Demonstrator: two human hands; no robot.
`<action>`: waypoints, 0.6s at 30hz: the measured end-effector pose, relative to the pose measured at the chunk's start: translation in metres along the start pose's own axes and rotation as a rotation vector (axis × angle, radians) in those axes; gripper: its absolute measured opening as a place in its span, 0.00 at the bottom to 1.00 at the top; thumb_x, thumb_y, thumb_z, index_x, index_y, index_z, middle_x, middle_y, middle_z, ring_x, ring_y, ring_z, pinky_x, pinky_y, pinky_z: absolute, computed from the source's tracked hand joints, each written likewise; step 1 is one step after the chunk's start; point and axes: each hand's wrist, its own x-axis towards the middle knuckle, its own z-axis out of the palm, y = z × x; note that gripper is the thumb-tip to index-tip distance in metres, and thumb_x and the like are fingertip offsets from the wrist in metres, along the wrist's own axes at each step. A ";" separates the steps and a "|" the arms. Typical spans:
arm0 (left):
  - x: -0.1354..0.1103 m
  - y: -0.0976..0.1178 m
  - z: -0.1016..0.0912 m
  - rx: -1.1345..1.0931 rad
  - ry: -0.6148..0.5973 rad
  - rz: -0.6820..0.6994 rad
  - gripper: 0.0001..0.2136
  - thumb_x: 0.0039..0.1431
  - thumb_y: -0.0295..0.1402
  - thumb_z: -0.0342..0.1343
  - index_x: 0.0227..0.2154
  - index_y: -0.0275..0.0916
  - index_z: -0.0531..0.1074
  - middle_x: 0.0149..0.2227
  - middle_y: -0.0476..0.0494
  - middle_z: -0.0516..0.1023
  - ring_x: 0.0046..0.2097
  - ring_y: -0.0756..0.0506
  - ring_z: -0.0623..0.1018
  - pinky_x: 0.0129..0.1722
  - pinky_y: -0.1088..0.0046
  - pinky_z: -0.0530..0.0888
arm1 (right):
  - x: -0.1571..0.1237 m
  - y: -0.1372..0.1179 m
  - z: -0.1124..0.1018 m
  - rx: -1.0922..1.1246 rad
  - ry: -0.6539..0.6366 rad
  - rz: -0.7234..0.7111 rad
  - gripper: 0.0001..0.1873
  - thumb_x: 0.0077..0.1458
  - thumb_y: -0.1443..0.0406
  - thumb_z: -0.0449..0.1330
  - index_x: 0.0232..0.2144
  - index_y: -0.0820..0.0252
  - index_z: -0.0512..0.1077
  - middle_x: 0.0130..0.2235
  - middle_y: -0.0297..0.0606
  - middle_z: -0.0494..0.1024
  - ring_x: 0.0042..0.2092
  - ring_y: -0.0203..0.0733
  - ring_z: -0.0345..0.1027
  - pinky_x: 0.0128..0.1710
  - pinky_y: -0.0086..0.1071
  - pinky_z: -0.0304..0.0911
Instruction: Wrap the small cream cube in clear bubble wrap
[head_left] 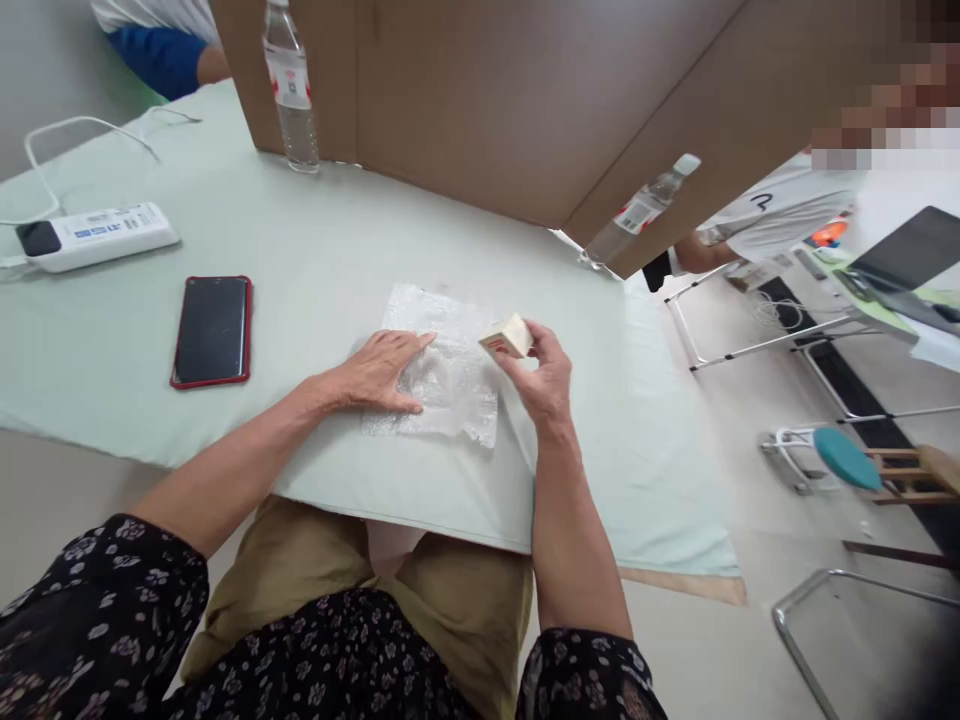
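A sheet of clear bubble wrap (450, 330) lies flat on the pale green tablecloth (315, 250) in front of me. My left hand (379, 372) rests palm down on the wrap's left half, fingers stretched out. My right hand (541, 375) pinches a small cream-coloured box (508, 337) with red print, holding it just above the wrap's right edge.
A black phone in a red case (212, 330) lies to the left, a white power strip (94, 236) with cables beyond it. Two water bottles (291, 88) (637, 215) stand by brown partitions. Another person's arm (701, 252) shows at the right, with chairs (847, 465) on the floor.
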 end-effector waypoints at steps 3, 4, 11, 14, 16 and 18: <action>-0.001 -0.003 0.000 -0.009 0.003 0.006 0.51 0.50 0.50 0.64 0.71 0.38 0.45 0.70 0.29 0.57 0.69 0.30 0.59 0.67 0.51 0.56 | -0.009 -0.017 0.022 -0.043 -0.187 -0.102 0.29 0.51 0.57 0.64 0.55 0.54 0.70 0.58 0.43 0.76 0.58 0.51 0.69 0.57 0.45 0.63; -0.001 -0.003 0.000 -0.011 0.003 0.007 0.51 0.50 0.50 0.64 0.71 0.39 0.45 0.71 0.30 0.56 0.70 0.30 0.59 0.67 0.52 0.56 | -0.012 -0.019 0.029 -0.075 -0.258 -0.120 0.29 0.51 0.58 0.65 0.56 0.54 0.70 0.58 0.43 0.76 0.58 0.51 0.69 0.58 0.47 0.62; -0.004 -0.004 -0.004 -0.030 -0.031 0.031 0.48 0.52 0.49 0.64 0.71 0.40 0.46 0.71 0.33 0.57 0.70 0.31 0.58 0.67 0.53 0.56 | -0.017 -0.015 0.044 -0.181 -0.414 -0.167 0.32 0.53 0.63 0.65 0.60 0.55 0.67 0.60 0.44 0.75 0.60 0.54 0.68 0.61 0.51 0.58; -0.003 -0.005 -0.004 -0.031 -0.026 0.035 0.49 0.51 0.49 0.64 0.71 0.40 0.46 0.71 0.32 0.57 0.70 0.30 0.58 0.67 0.52 0.56 | -0.017 -0.016 0.042 -0.172 -0.422 -0.178 0.32 0.55 0.62 0.64 0.61 0.54 0.67 0.61 0.43 0.75 0.60 0.53 0.67 0.62 0.51 0.57; -0.003 -0.006 -0.003 -0.030 -0.019 0.036 0.49 0.51 0.48 0.65 0.71 0.39 0.46 0.70 0.31 0.58 0.70 0.30 0.59 0.67 0.52 0.56 | -0.016 -0.015 0.042 -0.161 -0.438 -0.185 0.32 0.55 0.62 0.64 0.62 0.53 0.66 0.62 0.43 0.74 0.61 0.53 0.66 0.62 0.51 0.57; -0.003 -0.007 -0.002 -0.031 -0.018 0.040 0.50 0.50 0.48 0.65 0.71 0.39 0.46 0.70 0.31 0.58 0.70 0.30 0.59 0.67 0.52 0.57 | -0.015 -0.014 0.043 -0.155 -0.453 -0.186 0.32 0.55 0.62 0.64 0.62 0.53 0.66 0.62 0.42 0.73 0.61 0.53 0.66 0.63 0.52 0.56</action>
